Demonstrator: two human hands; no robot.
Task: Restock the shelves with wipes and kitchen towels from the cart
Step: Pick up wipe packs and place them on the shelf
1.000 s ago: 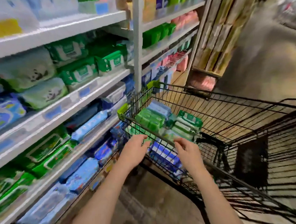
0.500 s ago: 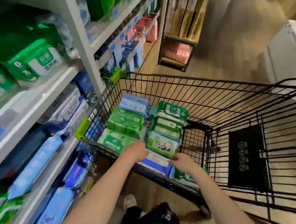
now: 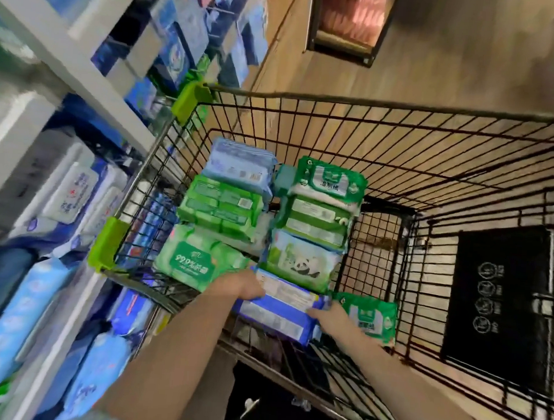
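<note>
Blue wipes pack lies crosswise at the near end of the cart, one hand on each end. Head view, the only one: left hand has its fingers curled onto the pack's left end, and right hand grips the right end with its fingers tucked partly under. Two-handed hold likely because the pack is long and soft and would sag from one end. Cannot tell whether it is clear of the stack yet.

Just beyond it in the cart are the panda pack and the green 99.9% pack, with more green and blue packs stacked further in. Another green pack lies against the cart's near wall, just beside the right hand. Stock is crowded into the cart's shelf-side half, probably for short reaches.

Shelves stand to the left of the cart, touching or nearly so, filled with blurred blue and white packs. Judged step: picking up the blue pack for shelving.
</note>
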